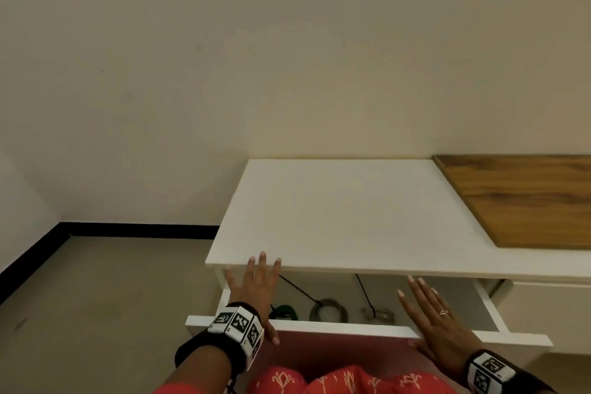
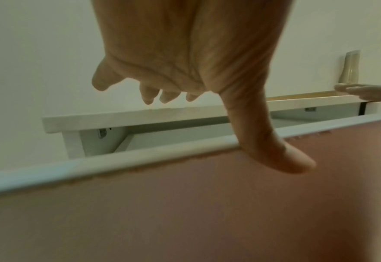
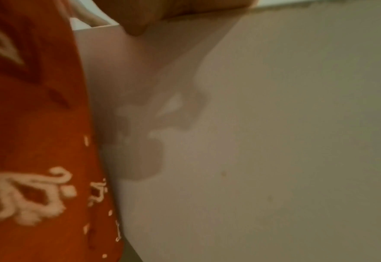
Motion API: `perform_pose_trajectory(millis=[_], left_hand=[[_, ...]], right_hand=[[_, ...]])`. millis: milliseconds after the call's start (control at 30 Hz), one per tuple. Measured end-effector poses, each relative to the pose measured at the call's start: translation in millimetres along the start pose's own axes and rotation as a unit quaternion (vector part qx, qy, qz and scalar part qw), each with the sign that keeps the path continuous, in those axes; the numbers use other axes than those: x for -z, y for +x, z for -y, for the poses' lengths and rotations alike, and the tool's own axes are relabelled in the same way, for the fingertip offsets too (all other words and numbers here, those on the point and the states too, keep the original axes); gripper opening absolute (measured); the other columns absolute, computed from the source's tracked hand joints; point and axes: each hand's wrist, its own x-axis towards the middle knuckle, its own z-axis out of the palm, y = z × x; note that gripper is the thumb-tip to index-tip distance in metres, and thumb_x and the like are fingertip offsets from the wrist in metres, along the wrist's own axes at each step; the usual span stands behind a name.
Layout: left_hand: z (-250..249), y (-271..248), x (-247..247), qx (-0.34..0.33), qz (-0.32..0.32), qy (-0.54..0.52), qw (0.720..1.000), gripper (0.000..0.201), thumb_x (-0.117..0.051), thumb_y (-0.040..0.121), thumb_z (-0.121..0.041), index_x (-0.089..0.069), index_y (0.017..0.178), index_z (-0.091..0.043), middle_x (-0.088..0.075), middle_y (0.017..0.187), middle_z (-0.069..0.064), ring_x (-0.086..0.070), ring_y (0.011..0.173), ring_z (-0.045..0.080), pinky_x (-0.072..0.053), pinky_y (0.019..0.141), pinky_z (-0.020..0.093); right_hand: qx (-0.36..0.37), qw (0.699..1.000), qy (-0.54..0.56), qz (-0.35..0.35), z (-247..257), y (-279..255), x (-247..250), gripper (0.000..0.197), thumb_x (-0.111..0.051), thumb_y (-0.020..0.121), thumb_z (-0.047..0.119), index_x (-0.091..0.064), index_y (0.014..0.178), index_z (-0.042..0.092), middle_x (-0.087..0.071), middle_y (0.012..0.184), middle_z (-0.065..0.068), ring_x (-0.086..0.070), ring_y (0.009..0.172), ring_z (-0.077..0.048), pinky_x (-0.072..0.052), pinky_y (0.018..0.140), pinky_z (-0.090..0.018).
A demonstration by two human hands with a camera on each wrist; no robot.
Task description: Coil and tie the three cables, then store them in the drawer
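Drawer (image 1: 319, 328), white, partly open under the white counter (image 1: 351, 217). Contents, left to right along the near side: green cable coil (image 1: 284, 310); grey cable coil (image 1: 329, 309); pale cable coil (image 1: 379, 313), with black ties on the coils. Left hand (image 1: 256, 285) over the drawer's left end, fingers (image 2: 149, 95) straight and spread, thumb on the front panel. Right hand (image 1: 438, 317) likewise flat, fingers extended, holding nothing. Wooden board (image 1: 527, 198) far right on the counter.

The tabletop (image 1: 335, 217) hides the drawer's (image 1: 319, 328) rear; the green coil (image 1: 284, 310) is partly covered.
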Motion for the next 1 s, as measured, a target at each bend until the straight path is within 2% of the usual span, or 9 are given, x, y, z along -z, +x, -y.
perform_pose_trajectory(millis=[233,333,400,433,500,567,633,767,1000], left_hand=[[-1.6,27.4,-8.3,0.02,-0.06,0.008,0.998,0.116,-0.068,0.071,-0.052,0.02,0.142,-0.026,0.019,0.155,0.011,0.013,0.143,0.035,0.002,0.112,0.06],[-6.0,32.2,-8.6,0.032,-0.11,-0.008,0.993,0.097,-0.063,0.079,-0.045,0.003,0.146,-0.023,0.003,0.156,0.014,0.001,0.143,0.038,-0.001,0.116,0.052],[-7.1,36.8,-6.5,0.023,-0.176,0.0,0.984,0.098,-0.082,0.058,-0.043,-0.032,0.139,-0.018,-0.036,0.143,0.024,-0.036,0.13,0.045,-0.03,0.109,0.057],[-6.6,40.3,-6.7,0.024,-0.18,0.002,0.983,0.104,-0.091,0.034,-0.043,-0.047,0.124,-0.017,-0.057,0.123,0.025,-0.055,0.111,0.045,-0.047,0.092,0.058],[-6.5,53.3,-18.9,0.021,-0.214,-0.023,0.976,0.108,-0.092,0.009,-0.04,-0.048,0.104,-0.016,-0.07,0.094,0.019,-0.067,0.083,0.04,-0.056,0.07,0.055],[-7.4,60.9,-23.7,0.012,-0.235,-0.019,0.972,0.1,-0.092,0.014,-0.037,-0.045,0.1,-0.015,-0.07,0.089,0.017,-0.067,0.079,0.038,-0.057,0.069,0.053],[-8.7,62.3,-23.6,0.009,-0.257,0.001,0.966,0.091,-0.092,0.021,-0.036,-0.045,0.096,-0.015,-0.069,0.086,0.014,-0.065,0.076,0.033,-0.056,0.07,0.05],[-7.4,64.8,-26.5,0.004,-0.285,0.019,0.958,0.074,-0.089,0.034,-0.031,-0.046,0.092,-0.015,-0.063,0.08,0.009,-0.055,0.072,0.028,-0.054,0.067,0.045],[2.4,68.8,-37.1,-0.016,-0.36,0.02,0.933,0.067,-0.084,0.051,-0.032,-0.047,0.103,-0.012,-0.064,0.093,0.015,-0.042,0.089,0.028,-0.052,0.071,0.045]], right_hand=[[-0.067,0.998,0.012,-0.007,-12.4,38.1,-2.6,0.089,-0.01,0.082,0.072,0.0,0.146,0.011,0.01,0.156,-0.015,0.01,0.144,-0.028,0.002,0.114,-0.04],[-0.086,0.996,0.018,-0.022,-14.8,48.3,-5.7,0.084,-0.007,0.084,0.068,0.002,0.146,0.012,0.014,0.156,-0.01,0.012,0.144,-0.024,0.004,0.115,-0.039],[-0.1,0.992,0.019,-0.069,-11.7,52.7,-11.7,0.089,-0.037,0.083,0.064,0.003,0.146,0.015,0.011,0.157,-0.009,0.016,0.144,-0.021,0.008,0.116,-0.039],[-0.11,0.99,0.03,-0.079,-9.3,56.3,-15.6,0.108,-0.065,0.07,0.056,-0.002,0.147,0.015,0.001,0.156,-0.013,0.016,0.143,-0.021,0.01,0.116,-0.039],[-0.152,0.984,0.045,-0.079,-5.9,66.3,-22.3,0.123,-0.09,0.038,0.036,-0.025,0.14,0.009,-0.027,0.142,-0.018,0.004,0.144,-0.027,0.013,0.116,-0.037],[-0.181,0.975,0.01,-0.127,-3.0,72.3,-26.8,0.109,-0.093,0.03,0.028,-0.04,0.122,0.007,-0.047,0.128,-0.021,-0.024,0.129,-0.036,0.012,0.115,-0.037],[-0.192,0.971,-0.005,-0.14,-3.2,76.2,-26.3,0.103,-0.094,0.026,0.026,-0.044,0.114,0.007,-0.063,0.114,-0.024,-0.036,0.114,-0.034,-0.003,0.113,-0.044],[-0.187,0.973,0.01,-0.138,-6.1,82.1,-18.5,0.1,-0.094,0.019,0.031,-0.046,0.104,0.011,-0.07,0.1,-0.021,-0.039,0.104,-0.03,-0.026,0.085,-0.043],[-0.179,0.969,0.03,-0.168,-5.5,77.8,-19.9,0.09,-0.093,0.033,0.029,-0.047,0.108,0.011,-0.067,0.109,-0.021,-0.039,0.109,-0.029,-0.027,0.087,-0.041]])
